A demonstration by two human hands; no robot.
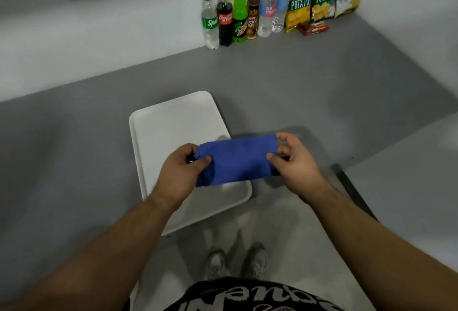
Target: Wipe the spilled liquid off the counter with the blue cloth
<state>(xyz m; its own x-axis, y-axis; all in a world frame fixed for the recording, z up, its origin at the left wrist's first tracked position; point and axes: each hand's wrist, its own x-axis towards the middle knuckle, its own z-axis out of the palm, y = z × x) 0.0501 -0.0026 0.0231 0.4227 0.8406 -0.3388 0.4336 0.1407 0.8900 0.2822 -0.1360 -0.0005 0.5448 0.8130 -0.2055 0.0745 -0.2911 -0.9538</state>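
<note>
The blue cloth (236, 159) is folded into a wide band and held in the air between both hands, above the right edge of a white tray (171, 127). My left hand (179, 169) pinches the cloth's left end. My right hand (295, 159) pinches its right end with thumb and fingers. The grey counter (309, 82) stretches around and behind the tray. I cannot make out any spilled liquid on the counter.
Several drink bottles (239, 13) stand in a row against the white back wall. Beside them on the right stand chip bags (322, 1) with a small red packet (313, 28) in front. Another grey surface (409, 174) lies at right. Below the counter edge are the floor and my shoes.
</note>
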